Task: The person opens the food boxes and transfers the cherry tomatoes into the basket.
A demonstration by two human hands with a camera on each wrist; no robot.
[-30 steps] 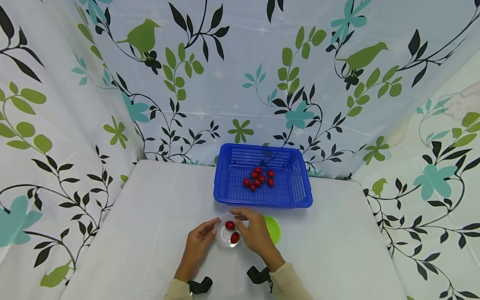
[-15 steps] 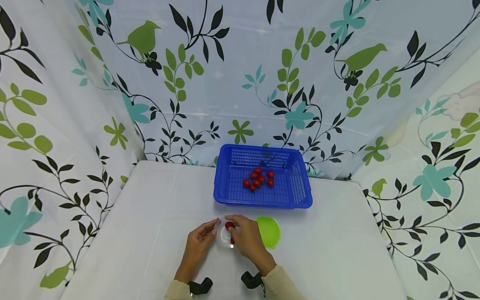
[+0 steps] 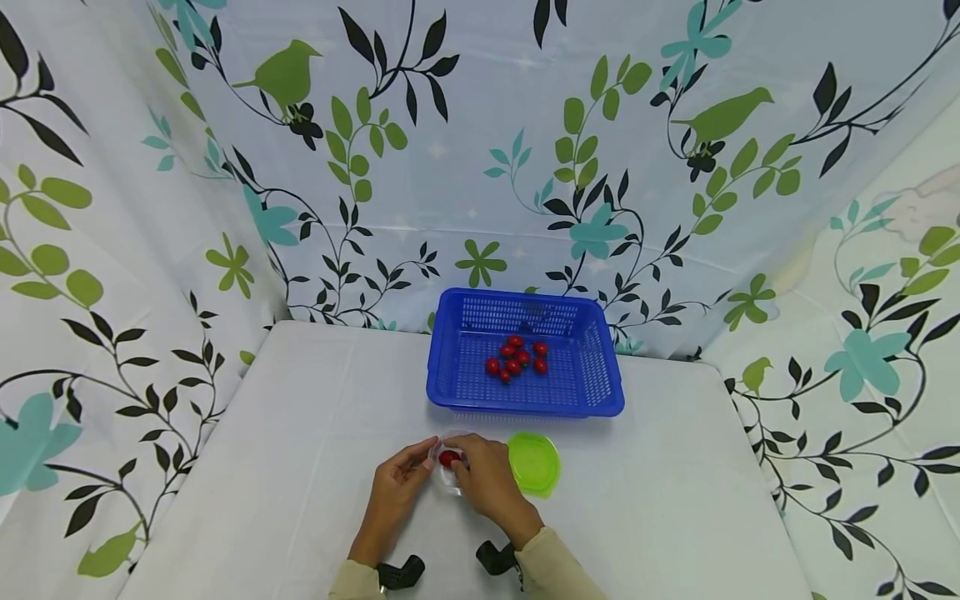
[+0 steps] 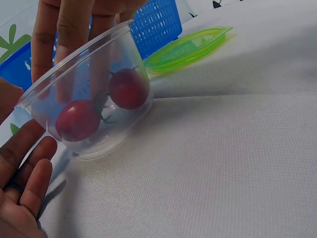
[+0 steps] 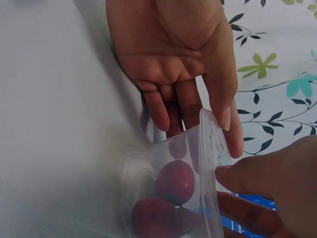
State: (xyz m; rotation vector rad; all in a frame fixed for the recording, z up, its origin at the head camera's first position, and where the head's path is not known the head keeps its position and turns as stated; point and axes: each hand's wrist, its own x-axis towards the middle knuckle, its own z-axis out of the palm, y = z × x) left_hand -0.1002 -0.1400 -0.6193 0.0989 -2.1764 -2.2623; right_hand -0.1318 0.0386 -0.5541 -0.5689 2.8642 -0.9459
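A clear plastic tub with two red cherry tomatoes inside stands tilted low in front of the person. In the left wrist view one tomato lies left of the other tomato, with green stem ends between them. My left hand pinches the tub's rim between thumb and forefinger, its other fingers loose beside the wall. From the right, my right hand reaches over the tub's mouth. Its long fingers extend inside, behind the tomatoes; whether they touch either one is unclear.
A bright green round lid lies right of the tub. Behind stands a blue plastic basket holding several cherry tomatoes. White cloth covers the table, and a patterned curtain hangs behind.
My right hand has moved left over the tub and its fingers have gone inside, uncovering the green lid. The tub has tipped slightly. My left hand has stayed in place.
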